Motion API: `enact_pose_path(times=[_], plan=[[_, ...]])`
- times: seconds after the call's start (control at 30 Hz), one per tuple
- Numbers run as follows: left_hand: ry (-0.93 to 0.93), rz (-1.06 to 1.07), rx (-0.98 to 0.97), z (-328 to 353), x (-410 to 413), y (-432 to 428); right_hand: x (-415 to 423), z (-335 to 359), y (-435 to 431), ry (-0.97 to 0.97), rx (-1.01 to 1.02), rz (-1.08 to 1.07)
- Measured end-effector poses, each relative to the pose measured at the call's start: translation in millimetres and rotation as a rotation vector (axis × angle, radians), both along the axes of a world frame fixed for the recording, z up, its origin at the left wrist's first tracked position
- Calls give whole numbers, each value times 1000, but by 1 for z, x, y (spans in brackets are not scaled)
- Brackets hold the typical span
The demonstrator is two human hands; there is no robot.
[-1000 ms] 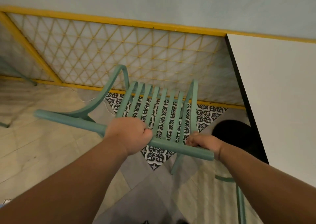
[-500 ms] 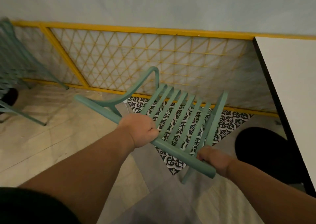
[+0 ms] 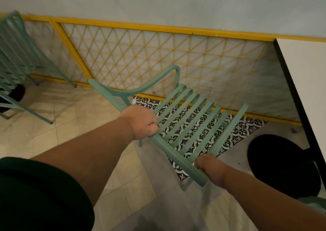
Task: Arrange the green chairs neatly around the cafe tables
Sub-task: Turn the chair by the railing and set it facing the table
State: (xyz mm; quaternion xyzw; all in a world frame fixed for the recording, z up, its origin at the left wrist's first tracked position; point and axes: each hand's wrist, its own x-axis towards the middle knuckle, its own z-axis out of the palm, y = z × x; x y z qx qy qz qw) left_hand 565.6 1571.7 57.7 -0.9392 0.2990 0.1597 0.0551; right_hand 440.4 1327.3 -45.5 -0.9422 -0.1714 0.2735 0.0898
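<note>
A green slatted chair point(image 3: 190, 123) stands in front of me, seen from above and behind. My left hand point(image 3: 142, 122) is shut on its top rail near the left armrest. At the right end of the same rail my right hand point(image 3: 210, 169) is also shut on it. The chair sits turned at an angle, its seat toward the yellow lattice. A white cafe table point(image 3: 307, 75) with a black edge is at the right, apart from the chair. A second green chair point(image 3: 15, 54) stands at the far left.
A yellow lattice fence point(image 3: 158, 54) runs along the wall behind the chair. The table's round black base point(image 3: 278, 165) rests on the floor at the right. Patterned black-and-white tiles point(image 3: 238, 132) lie under the chair. Another round black base point(image 3: 12, 96) shows at the left edge.
The chair has swung so its back rail slants down to the right. The view has shifted left, bringing the second chair into sight. Both hands keep their grip.
</note>
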Motion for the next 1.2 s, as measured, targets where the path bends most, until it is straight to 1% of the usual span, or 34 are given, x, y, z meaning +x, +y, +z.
enact_pose_path(times=[0.2, 0.27, 0.37, 0.4, 0.5, 0.6, 0.67, 0.7, 0.8, 0.83, 0.93, 1.07, 1.1, 1.17, 1.2], plan=[[-27, 7, -36, -6, 0, 4, 1, 0, 0, 39, -21, -55], [-7, 24, -43, -6, -2, 3, -1, 5, 1, 53, -23, -63], [-46, 13, -7, 2, -11, -6, -1, 3, 0, 56, -6, -101], [-62, 33, -49, 6, -20, -11, -1, 1, -1, 63, 10, -114], [-62, 23, -325, 20, -60, -32, -1, -8, -3, 63, 46, -160], [-69, -57, -443, 28, -93, -65, -4, -13, -7, 61, 55, -182], [-52, -73, -418, 19, -102, -80, -2, -16, -6, 62, 130, -226], [-41, -67, -371, 11, -107, -86, -2, -17, -5, 62, 159, -235], [-79, -81, -161, -11, -119, -93, 0, -17, -3, 52, 65, -181], [-95, -87, -130, -15, -119, -94, 0, -19, -4, 46, 52, -166], [-86, -97, -141, -19, -111, -93, 3, -25, -8, 50, 23, -137], [-99, -137, -170, -26, -107, -92, 2, -26, -27, 90, 171, -135], [-100, -135, -172, -27, -107, -92, 4, -26, -37, 92, 179, -156], [-110, -124, -179, -28, -106, -91, 13, -32, -58, 27, 213, -239], [-121, -124, -191, -30, -105, -93, 23, -33, -70, -7, 249, -335]])
